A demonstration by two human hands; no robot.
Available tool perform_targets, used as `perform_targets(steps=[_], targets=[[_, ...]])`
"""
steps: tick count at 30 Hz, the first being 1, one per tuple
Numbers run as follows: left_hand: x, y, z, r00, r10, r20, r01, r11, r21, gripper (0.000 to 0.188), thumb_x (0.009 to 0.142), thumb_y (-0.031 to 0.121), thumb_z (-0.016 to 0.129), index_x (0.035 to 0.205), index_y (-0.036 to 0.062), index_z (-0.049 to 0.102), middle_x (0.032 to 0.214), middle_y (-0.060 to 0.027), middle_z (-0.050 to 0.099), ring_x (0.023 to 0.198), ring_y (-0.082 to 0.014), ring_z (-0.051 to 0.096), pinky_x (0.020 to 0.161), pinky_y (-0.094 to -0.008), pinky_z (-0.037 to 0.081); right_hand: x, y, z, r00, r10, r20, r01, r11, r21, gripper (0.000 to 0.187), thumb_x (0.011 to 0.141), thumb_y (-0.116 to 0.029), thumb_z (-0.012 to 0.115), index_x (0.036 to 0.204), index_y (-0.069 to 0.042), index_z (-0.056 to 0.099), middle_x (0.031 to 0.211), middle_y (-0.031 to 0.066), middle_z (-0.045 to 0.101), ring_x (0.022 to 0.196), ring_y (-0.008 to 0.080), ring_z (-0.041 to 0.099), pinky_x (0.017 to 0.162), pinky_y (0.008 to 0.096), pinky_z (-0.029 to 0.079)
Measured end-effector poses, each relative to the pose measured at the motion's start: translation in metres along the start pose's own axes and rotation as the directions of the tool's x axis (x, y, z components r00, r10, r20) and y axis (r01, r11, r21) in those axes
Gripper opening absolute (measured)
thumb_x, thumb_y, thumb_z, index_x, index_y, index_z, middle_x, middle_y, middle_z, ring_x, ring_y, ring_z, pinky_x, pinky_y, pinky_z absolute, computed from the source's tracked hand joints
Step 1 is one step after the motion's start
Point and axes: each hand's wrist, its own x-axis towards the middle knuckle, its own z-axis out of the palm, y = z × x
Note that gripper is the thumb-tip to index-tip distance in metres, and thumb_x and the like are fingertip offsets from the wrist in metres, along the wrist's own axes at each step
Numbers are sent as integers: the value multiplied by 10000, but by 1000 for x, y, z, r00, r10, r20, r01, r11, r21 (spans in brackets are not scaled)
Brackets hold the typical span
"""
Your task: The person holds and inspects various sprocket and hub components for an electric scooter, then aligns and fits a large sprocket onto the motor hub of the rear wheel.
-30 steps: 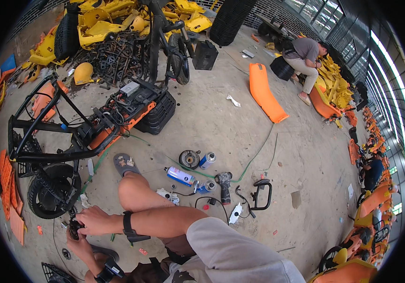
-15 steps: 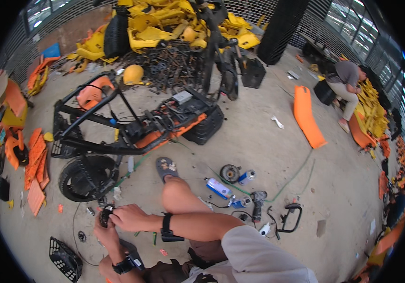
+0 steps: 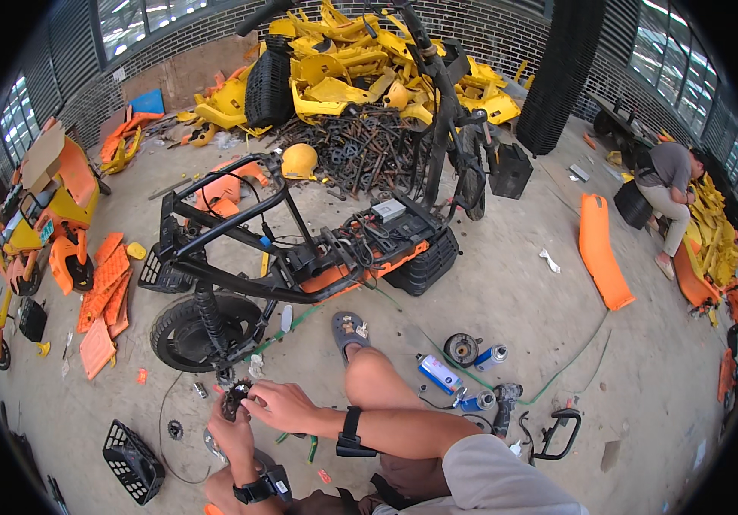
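Observation:
Low in front of the stripped scooter's rear wheel (image 3: 201,335), my left hand (image 3: 231,438) grips a dark, greasy sprocket with teeth along its edge (image 3: 236,400). My right hand (image 3: 281,407) comes in from the right, its fingers closed against the same sprocket and partly covering it. Just beyond my hands stands the black scooter frame (image 3: 240,292), its battery tray and wiring exposed. A smaller toothed ring (image 3: 175,429) lies on the floor to the left of my hands.
On the floor to the right are spray cans (image 3: 439,374), a round hub part (image 3: 462,348), a power drill (image 3: 506,403) and a black bracket (image 3: 558,433). A black basket (image 3: 133,462) lies left. Yellow panels (image 3: 334,86) pile up behind. A person (image 3: 671,189) sits far right.
The view has swung, so the whole scene sits further right and lower in the picture. Both hands stay on the sprocket, which now shows its toothed edge more.

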Motion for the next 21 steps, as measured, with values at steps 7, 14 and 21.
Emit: perform_targets(steps=[7,14,21], targets=[[3,-20,0,999,43,-15,-42,996,77,414,750,-57,652,1157,-104,590,927,-188,699,824,-202,693,730,-310,540,6,0,3,991,105,81,-96,989,-110,370,922,-345,583,743,-25,625,735,139,654,702,346,630,608,438,474],[3,-22,0,999,29,-33,-31,998,-63,361,749,-47,665,1103,-91,611,903,-190,695,835,-213,693,738,-318,542,4,-9,-4,990,133,39,-132,990,-46,344,877,-365,650,786,-34,628,714,107,653,628,285,622,569,389,471],[4,-16,-2,1000,-27,-9,28,999,23,328,746,-54,676,1069,-80,619,866,-163,699,781,-201,689,666,-309,546,4,-11,-3,1000,13,0,-13,1000,-28,368,898,-401,608,777,-54,637,682,109,643,632,306,629,567,422,471]])
